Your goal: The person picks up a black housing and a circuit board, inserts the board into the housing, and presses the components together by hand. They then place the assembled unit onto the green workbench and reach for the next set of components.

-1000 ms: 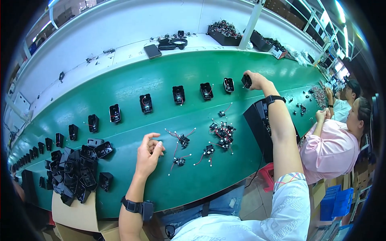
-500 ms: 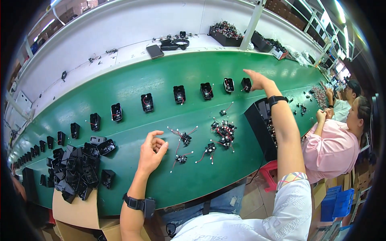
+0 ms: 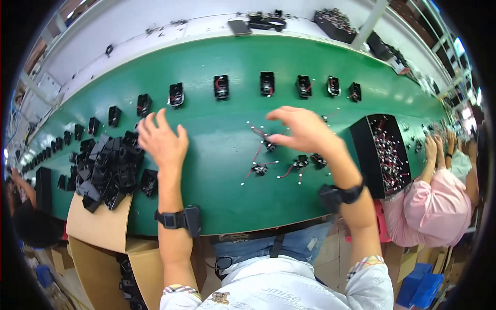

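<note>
My left hand (image 3: 164,140) hovers with its fingers spread beside the pile of black plastic housings (image 3: 111,165); nothing is in it. My right hand (image 3: 306,133) is held over the small black parts, its thumb and fingers apart and empty. Just by its thumb lies one small part with red and white wires (image 3: 269,144). Two more wired clusters, a nearer one (image 3: 259,168) and another one (image 3: 300,162), rest on the green table. Part of the group is covered by my right hand and forearm. A curved row of open black housings (image 3: 221,87) runs across the table, several with red wires inside.
A black box full of wired parts (image 3: 390,155) stands to my right. An open cardboard box (image 3: 98,222) is at the near left. On the white ledge lie a phone (image 3: 239,27) and headphones (image 3: 267,22). A person in pink (image 3: 431,206) works at the right.
My right hand has come back from the housing at the row's right end to the wired parts. My left hand has moved left to the pile and its fingers have spread. The view has shifted.
</note>
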`<action>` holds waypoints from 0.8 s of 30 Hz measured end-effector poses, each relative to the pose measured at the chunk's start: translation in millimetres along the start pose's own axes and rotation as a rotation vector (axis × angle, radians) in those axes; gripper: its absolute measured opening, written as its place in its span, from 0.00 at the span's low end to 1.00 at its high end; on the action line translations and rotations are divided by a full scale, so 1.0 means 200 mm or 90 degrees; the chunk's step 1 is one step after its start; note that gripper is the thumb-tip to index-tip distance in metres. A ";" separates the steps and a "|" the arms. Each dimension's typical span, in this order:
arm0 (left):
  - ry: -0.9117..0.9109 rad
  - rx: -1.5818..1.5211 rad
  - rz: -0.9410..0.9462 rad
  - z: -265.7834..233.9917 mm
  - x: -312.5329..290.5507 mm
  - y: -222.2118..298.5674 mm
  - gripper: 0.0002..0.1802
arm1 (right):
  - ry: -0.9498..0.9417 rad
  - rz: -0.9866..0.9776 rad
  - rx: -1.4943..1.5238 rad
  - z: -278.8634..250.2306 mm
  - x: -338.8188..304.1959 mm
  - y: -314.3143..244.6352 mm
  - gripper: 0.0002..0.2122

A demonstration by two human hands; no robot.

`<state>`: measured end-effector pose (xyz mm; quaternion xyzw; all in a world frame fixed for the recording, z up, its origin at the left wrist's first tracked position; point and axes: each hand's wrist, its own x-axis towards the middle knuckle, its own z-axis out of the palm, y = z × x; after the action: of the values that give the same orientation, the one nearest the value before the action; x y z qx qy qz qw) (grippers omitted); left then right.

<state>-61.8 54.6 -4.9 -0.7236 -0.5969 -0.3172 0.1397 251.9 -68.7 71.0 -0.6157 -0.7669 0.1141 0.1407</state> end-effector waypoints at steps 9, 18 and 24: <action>-0.187 -0.075 0.115 -0.04 -0.12 0.04 0.27 | 0.052 -0.018 0.162 0.34 0.08 0.04 0.07; -0.239 -0.328 0.192 -0.09 -0.17 0.29 0.44 | 0.161 0.000 0.395 0.24 0.00 0.07 0.07; -0.283 -0.477 0.202 -0.04 -0.16 0.28 0.47 | 0.145 0.100 0.751 0.28 0.03 0.03 0.06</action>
<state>-14.4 11.4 -8.2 -0.8571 -0.3381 -0.3228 -0.2162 236.2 -62.1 17.9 -0.4970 -0.5069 0.4633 0.5304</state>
